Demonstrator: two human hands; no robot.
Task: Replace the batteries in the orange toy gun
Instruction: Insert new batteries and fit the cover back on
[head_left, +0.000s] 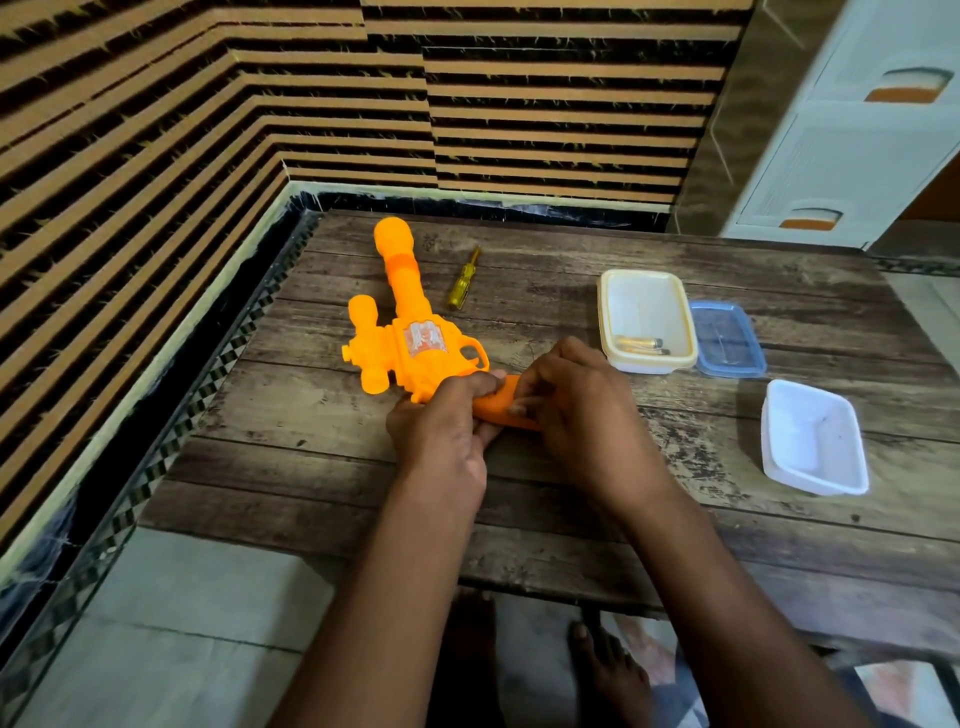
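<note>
— Feet (608, 670) bare on the floor, nearest of all, under the front edge of the wooden table (322, 488). What are the two arms doing above it?

— Both reach forward to the orange toy gun (410, 332), which lies flat on the table left of the middle. The left hand (441, 431) has its fingers curled round the gun's grip (498, 410), thumb over the top. The right hand (576, 405) meets it from the other side, fingers bent and pinching the same grip at its end.

— Which way does the gun point?

— Away from the person, its barrel toward the striped wall (208, 130); the grip end is nearest, hidden in part by the hands.

— And on the right?

— A white tray (810, 441) near the right edge. Farther back, a cream container (647, 322) with batteries (639, 345) lying in its near end; how many I cannot tell. A blue lid (727, 338) rests just beside it, touching its right side.

— Anything beyond the gun?

— A yellow screwdriver (464, 280) lies just right of the barrel, apart from it. Behind the table's far right corner stands a white drawer unit (852, 130).
</note>
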